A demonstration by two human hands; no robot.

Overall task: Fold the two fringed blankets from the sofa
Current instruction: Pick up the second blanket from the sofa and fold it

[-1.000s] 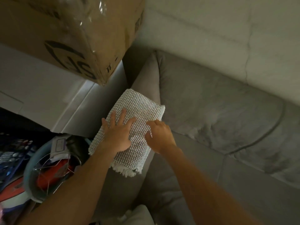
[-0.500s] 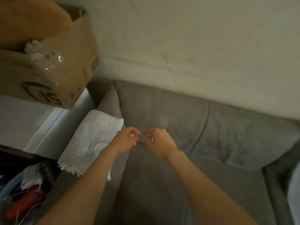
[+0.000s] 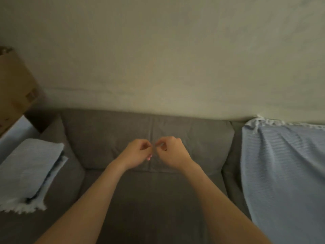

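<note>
Folded blanket point(image 3: 29, 169) no longer touched — left hand point(image 3: 139, 154), right hand point(image 3: 171, 152) curled, empty, together.

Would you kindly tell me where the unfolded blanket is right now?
In the head view, the unfolded blanket lies on the right, draped over the backrest and seat of the sofa, just right of the grey back cushion.

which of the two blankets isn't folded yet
The pale blue striped fringed blanket spread over the grey sofa's right side; the folded blanket sits at its left end.
</note>
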